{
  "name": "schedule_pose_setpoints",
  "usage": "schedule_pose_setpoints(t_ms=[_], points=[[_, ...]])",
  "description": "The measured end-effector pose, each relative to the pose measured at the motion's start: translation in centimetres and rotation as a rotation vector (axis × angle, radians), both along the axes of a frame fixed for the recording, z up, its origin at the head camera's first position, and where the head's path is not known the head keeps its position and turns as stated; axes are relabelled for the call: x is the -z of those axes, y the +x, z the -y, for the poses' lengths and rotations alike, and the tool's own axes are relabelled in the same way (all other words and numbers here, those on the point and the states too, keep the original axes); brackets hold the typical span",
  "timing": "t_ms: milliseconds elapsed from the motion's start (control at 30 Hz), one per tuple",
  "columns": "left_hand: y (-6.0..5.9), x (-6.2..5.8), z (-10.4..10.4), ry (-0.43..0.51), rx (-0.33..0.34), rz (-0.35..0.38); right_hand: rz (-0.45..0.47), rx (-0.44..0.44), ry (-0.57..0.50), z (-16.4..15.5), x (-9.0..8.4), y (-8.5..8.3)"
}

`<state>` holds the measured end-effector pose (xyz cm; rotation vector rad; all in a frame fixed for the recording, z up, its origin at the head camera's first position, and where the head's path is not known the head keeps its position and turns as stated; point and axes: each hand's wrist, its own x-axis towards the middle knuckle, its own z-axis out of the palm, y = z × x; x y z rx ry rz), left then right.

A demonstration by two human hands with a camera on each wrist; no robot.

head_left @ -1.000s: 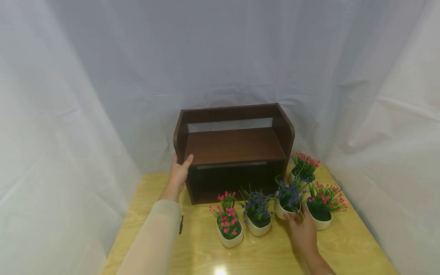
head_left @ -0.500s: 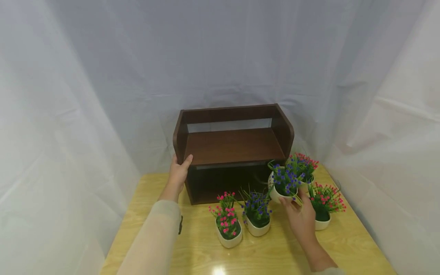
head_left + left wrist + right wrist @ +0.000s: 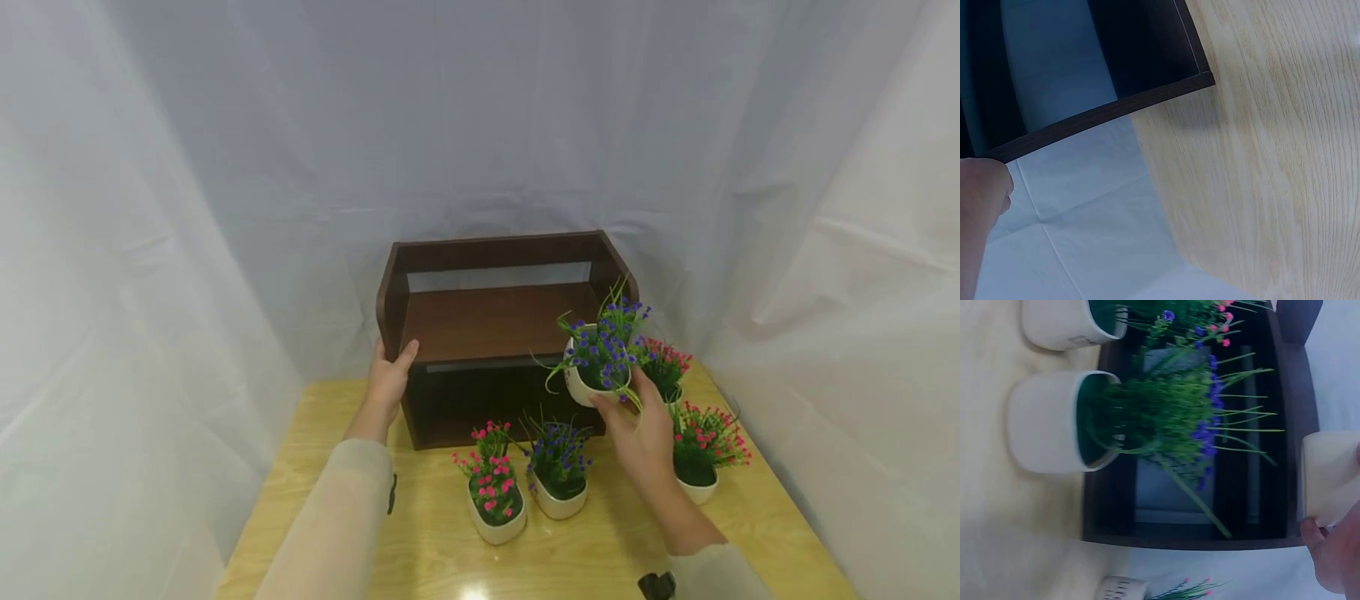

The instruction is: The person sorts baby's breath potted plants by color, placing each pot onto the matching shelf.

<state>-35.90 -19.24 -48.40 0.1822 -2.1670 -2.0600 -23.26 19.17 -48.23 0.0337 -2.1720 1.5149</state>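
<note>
My left hand (image 3: pixel 387 382) grips the left side panel of a dark brown two-tier wooden shelf (image 3: pixel 495 321), thumb on the inner face. In the left wrist view, the left hand (image 3: pixel 982 194) is at the far end of the panel's edge. My right hand (image 3: pixel 641 429) holds a white pot of blue-purple artificial flowers (image 3: pixel 588 390) by its lower side, thumb in front. That pot is raised at the right end of the upper board, overlapping its front edge in the head view. In the right wrist view, fingers (image 3: pixel 1315 532) wrap the white pot (image 3: pixel 1332 478).
In front of the shelf stand a pink-flowered pot (image 3: pixel 497 521) and a blue-flowered pot (image 3: pixel 558 492). Two more pink-flowered pots, one nearer (image 3: pixel 697 479) and one farther back (image 3: pixel 663 371), stand at the right. White sheeting (image 3: pixel 480 125) surrounds the wooden table (image 3: pixel 315 500).
My right hand has lifted the blue-flowered pot off the table and carried it up and slightly left to the upper board's height. My left hand stays on the shelf.
</note>
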Motion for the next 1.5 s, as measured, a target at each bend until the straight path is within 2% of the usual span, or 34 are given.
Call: schedule_pose_setpoints(t_ms=[300, 633, 900, 1200, 1500], points=[[0.0, 0.0, 0.0, 0.002, 0.003, 0.010, 0.049, 0.024, 0.219, 0.7, -2.1, -2.7], [-0.4, 0.5, -0.4, -0.010, -0.013, -0.007, 0.109, 0.058, 0.291, 0.6, -3.5, -5.4], [-0.5, 0.6, -0.7, -0.010, -0.021, -0.010, 0.186, 0.030, 0.340, 0.3, -4.5, -6.8], [-0.3, 0.4, -1.0, 0.007, -0.028, -0.021, 0.139, 0.068, 0.481, 0.8, -5.8, -8.5], [-0.3, 0.3, -0.9, -0.004, -0.038, -0.010, 0.139, 0.018, 0.467, 0.9, -6.2, -10.4]])
